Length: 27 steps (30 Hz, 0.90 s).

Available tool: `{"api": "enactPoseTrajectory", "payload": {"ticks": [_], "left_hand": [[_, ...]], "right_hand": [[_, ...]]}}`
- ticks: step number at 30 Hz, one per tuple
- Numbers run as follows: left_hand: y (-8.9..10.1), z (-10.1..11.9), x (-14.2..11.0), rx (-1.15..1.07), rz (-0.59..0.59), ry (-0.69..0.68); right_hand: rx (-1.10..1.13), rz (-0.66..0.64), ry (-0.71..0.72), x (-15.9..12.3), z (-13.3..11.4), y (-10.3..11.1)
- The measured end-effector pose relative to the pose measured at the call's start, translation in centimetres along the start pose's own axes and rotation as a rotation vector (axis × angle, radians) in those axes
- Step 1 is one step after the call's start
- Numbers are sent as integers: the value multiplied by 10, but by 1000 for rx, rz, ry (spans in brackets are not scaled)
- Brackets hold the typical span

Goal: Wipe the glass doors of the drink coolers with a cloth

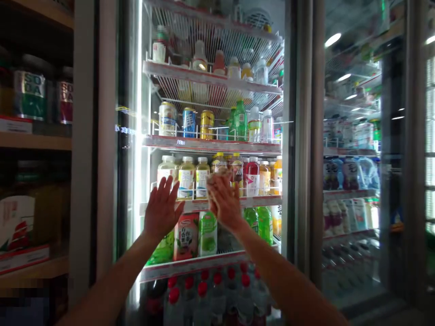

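While the lit cooler [304, 136] would be judged stiff and too heavy to be shifted, its drinks could be lifted singly; the large red-labelled bottle [186, 237] and green-labelled bottle [208, 233], stood upright on the lower shelf, would probably be heavy, slightly yielding and slippery if damp, and are best gripped round the middle; the smaller pale-capped bottles [186, 179], ranged on the shelf above, could be held just below the cap, with little risk of breakage if they are plastic.

Both forearms are stretched forward and upward from the lower corners; the left hand [161, 210] is held flat before the bottles, fingers raised, thumb spread; the right hand [224, 201] is blurred and tilted inward; whether the pale patch [220, 173] at its fingertips is cloth or reflection, pinched or not, cannot be told.
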<state>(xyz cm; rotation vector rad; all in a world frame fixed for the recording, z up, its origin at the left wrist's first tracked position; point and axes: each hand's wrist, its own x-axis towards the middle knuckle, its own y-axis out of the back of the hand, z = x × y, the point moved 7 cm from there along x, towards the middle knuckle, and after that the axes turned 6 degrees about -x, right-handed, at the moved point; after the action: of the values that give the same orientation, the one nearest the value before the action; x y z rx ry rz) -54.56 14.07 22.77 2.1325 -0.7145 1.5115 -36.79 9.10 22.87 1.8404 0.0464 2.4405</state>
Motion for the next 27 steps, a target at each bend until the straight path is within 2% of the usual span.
{"api": "enactPoseTrajectory", "payload": {"ticks": [1,4,5,6,7,8,11,13,14,15,16,19,20,21,22,23,24,26,27], "left_hand": [[-1,2,0,4,-5,0],[-2,4,0,18,-24,17],[-2,5,0,22,-28,26],[-2,4,0,25,-31,34],[-2,4,0,27,-28,40],[-2,4,-1,28,-24,44],[-2,2,-1,22,-25,40],[-2,2,-2,19,-29,39],[-2,2,-2,19,-29,39],[-2,2,-2,22,-25,39],[-2,3,-2,27,-21,44],[-1,5,-3,31,-11,62],[-1,5,-3,28,-10,69],[-2,5,-3,26,-13,77],[-2,5,-3,27,-15,78],[-2,5,-3,29,-15,75],[-2,5,-3,33,-15,70],[-1,5,-3,42,-7,57],[0,5,-3,44,-5,51]], "right_hand": [[-48,21,-61,-10,32,6],[-211,145,-501,-41,138,29],[-226,183,-590,-47,156,34],[-223,214,-628,-48,160,36],[-202,232,-605,-44,152,35],[-170,230,-531,-37,132,32],[-61,111,-179,-15,42,14],[-8,7,55,-15,1,5],[-1,-17,120,-19,-2,5],[-13,-9,130,-25,8,8],[-45,29,73,-31,29,13],[-172,243,-329,-48,114,32],[-190,299,-432,-52,130,35],[-193,332,-496,-53,135,35],[-178,329,-500,-51,127,32],[-148,288,-439,-45,110,27],[-110,219,-329,-38,85,21],[-27,44,-15,-30,32,7],[0,-14,105,-32,15,4]]}}
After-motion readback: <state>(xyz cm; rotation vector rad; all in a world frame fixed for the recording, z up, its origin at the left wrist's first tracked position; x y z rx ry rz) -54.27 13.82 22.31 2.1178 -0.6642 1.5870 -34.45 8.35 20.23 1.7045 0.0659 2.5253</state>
